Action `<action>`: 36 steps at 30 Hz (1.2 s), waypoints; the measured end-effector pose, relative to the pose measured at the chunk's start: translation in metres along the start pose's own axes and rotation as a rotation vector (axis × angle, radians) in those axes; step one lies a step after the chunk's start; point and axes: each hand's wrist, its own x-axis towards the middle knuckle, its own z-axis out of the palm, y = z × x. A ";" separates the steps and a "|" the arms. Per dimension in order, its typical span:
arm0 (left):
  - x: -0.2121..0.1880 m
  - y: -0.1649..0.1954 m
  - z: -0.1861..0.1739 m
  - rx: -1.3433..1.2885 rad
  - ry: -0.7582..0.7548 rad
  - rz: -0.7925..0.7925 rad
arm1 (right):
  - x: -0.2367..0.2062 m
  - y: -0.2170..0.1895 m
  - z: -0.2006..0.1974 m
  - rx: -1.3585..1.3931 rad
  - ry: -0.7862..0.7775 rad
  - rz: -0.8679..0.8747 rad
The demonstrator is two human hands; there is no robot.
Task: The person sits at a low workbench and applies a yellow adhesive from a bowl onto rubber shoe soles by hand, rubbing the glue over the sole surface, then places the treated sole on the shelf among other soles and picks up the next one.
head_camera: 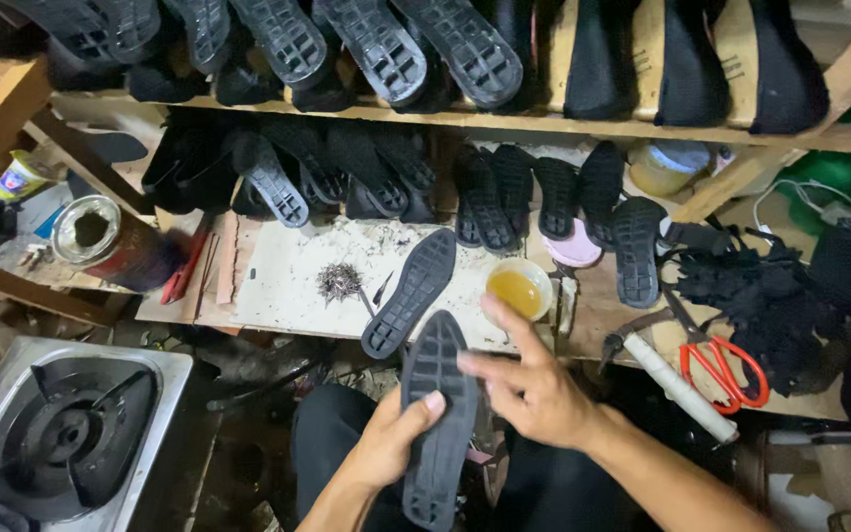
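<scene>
Black sole (pixel 437 414) is gripped near centre by left hand (pixel 394 440), lower end partly cut off; right hand (pixel 529 386) is held open, fingers spread, touching its right edge; glue cup (pixel 519 288) just beyond

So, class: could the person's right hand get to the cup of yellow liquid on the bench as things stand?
Probably yes. The right hand is open, holds nothing, and sits just below the cup with no object between them. The left hand holds the sole clear of that path.
</scene>
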 end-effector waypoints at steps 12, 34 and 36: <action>0.024 -0.008 -0.015 -0.267 0.345 0.050 | -0.010 -0.001 0.007 -0.318 -0.071 -0.149; 0.005 -0.001 -0.024 0.066 -0.003 -0.065 | 0.003 0.031 -0.027 -0.003 -0.133 0.431; 0.008 0.004 -0.014 0.056 -0.078 -0.005 | 0.001 0.017 -0.015 0.193 -0.134 0.423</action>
